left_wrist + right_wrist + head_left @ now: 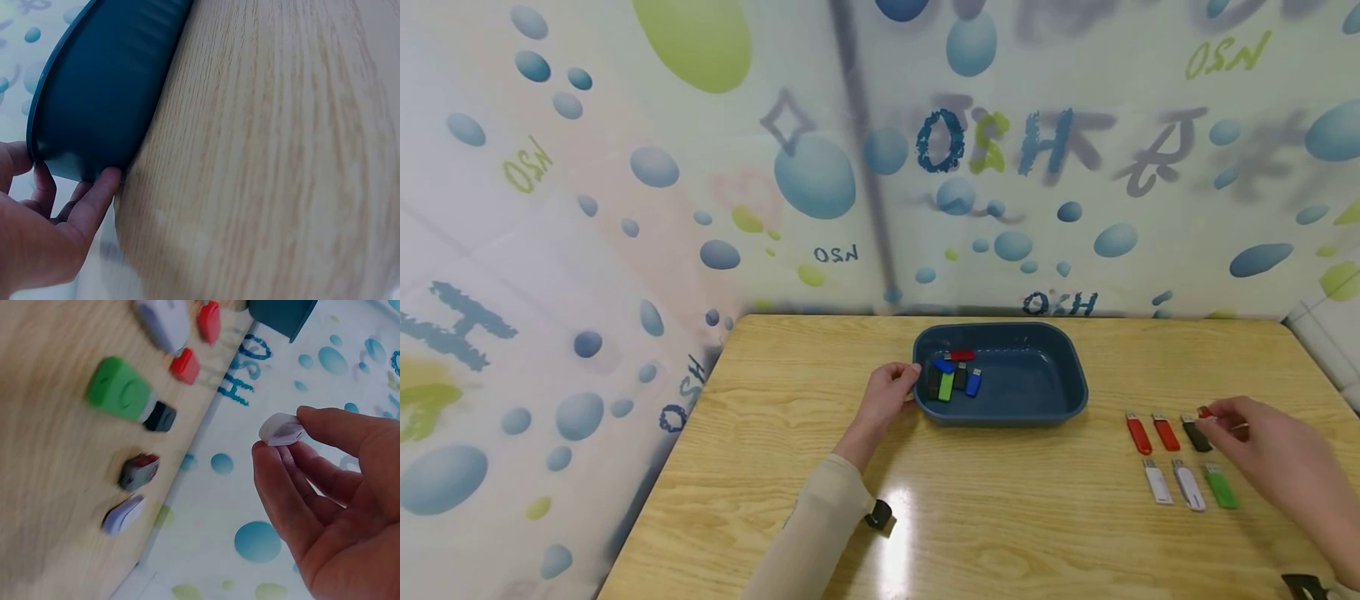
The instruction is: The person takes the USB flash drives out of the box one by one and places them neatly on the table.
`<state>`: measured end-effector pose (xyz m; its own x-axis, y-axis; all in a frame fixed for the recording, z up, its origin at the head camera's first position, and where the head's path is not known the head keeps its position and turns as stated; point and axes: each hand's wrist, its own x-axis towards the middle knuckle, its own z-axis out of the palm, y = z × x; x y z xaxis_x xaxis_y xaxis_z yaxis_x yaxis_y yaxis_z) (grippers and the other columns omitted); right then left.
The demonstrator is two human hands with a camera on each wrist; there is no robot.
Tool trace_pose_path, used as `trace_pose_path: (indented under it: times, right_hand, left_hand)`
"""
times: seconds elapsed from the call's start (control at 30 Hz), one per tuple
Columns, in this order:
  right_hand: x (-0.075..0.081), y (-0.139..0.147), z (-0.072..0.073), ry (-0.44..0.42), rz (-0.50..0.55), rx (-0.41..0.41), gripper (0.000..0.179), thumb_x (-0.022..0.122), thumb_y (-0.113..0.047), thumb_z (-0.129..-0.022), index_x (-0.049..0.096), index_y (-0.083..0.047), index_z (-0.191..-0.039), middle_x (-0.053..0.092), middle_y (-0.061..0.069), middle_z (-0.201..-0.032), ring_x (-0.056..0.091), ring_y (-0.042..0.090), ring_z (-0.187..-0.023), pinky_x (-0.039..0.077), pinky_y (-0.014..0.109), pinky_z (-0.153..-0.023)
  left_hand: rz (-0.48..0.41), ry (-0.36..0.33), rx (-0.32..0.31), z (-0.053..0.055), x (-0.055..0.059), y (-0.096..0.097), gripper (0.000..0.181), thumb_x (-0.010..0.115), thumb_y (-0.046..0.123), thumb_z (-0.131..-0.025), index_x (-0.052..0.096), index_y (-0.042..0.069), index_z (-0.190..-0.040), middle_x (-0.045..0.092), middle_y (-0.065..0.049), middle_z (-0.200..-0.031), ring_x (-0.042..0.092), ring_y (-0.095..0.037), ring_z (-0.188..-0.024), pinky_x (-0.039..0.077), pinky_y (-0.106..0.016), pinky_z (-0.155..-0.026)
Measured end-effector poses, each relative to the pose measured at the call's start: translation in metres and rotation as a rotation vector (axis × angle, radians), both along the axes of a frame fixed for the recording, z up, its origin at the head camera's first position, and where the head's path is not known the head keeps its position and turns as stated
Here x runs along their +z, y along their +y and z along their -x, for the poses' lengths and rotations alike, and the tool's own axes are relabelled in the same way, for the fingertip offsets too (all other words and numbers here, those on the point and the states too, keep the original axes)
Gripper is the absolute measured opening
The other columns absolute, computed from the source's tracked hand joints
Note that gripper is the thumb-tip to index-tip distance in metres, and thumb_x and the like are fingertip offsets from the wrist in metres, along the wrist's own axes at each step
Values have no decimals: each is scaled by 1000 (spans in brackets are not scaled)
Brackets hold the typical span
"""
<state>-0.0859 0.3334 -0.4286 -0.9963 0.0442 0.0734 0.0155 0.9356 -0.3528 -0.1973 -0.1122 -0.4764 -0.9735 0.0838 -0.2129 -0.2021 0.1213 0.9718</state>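
At the left end of the dark blue plastic tray [1030, 387], my left hand [886, 393] grips the rim, its thumb on top and fingers along the outer wall in the left wrist view. Several USB sticks, such as a green one [946, 387], lie in the tray's left part. Over on the right, my right hand [1277, 454] pinches a small white USB stick [282, 429] between thumb and fingertips, raised above the table. Near that hand lie two red sticks [1138, 433], a black stick [1197, 435], two white sticks [1157, 483] and a green stick [1221, 487].
The light wooden table [760, 417] meets a bubble-printed wall covering [820, 175] at its back and left. In the right wrist view a grey-and-red stick [139, 472] and a pale stick [123, 514] lie beyond the green one.
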Motion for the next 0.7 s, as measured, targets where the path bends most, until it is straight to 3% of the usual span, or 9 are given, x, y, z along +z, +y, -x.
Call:
trace_pose_path:
  times: [0.17, 0.4, 0.47, 0.53, 0.7]
  right_hand:
    - [-7, 8, -7, 0, -29, -62, 33, 75, -11, -95, 61, 17, -105, 66, 25, -83, 64, 43, -74, 53, 55, -61]
    - [-22, 22, -19, 26, -36, -103, 33, 79, -7, -90, 61, 19, -101, 66, 24, -77, 64, 37, -66, 50, 44, -53]
    - [-27, 26, -22, 25, -21, -112, 31, 79, -5, -89, 61, 19, -99, 65, 24, -75, 63, 36, -65, 49, 43, -53]
    - [-33, 30, -24, 27, -5, -127, 30, 79, -2, -88, 60, 20, -96, 63, 22, -73, 61, 32, -63, 47, 38, -51]
    - [-45, 37, -30, 24, 36, -160, 28, 79, 2, -85, 60, 21, -92, 61, 15, -67, 54, 21, -59, 38, 26, -49]
  left_hand:
    - [7, -14, -16, 0, 3, -1, 38, 54, 23, -110, 61, -13, -121, 56, -9, -104, 55, -20, -95, 60, -48, -92]
    - [11, -12, -24, -14, 36, 2, 35, 54, 17, -109, 60, -16, -121, 57, -12, -106, 56, -24, -98, 58, -49, -95]
    - [12, -7, -20, -16, 39, 3, 34, 54, 17, -109, 60, -15, -120, 57, -11, -105, 56, -23, -96, 58, -49, -95]
    - [9, -4, -17, -15, 36, 4, 34, 53, 16, -109, 60, -15, -119, 56, -11, -103, 56, -23, -95, 59, -49, -94]
    - [1, -3, -9, -3, 12, 3, 36, 54, 20, -110, 60, -14, -120, 56, -10, -104, 56, -20, -94, 60, -48, -92]
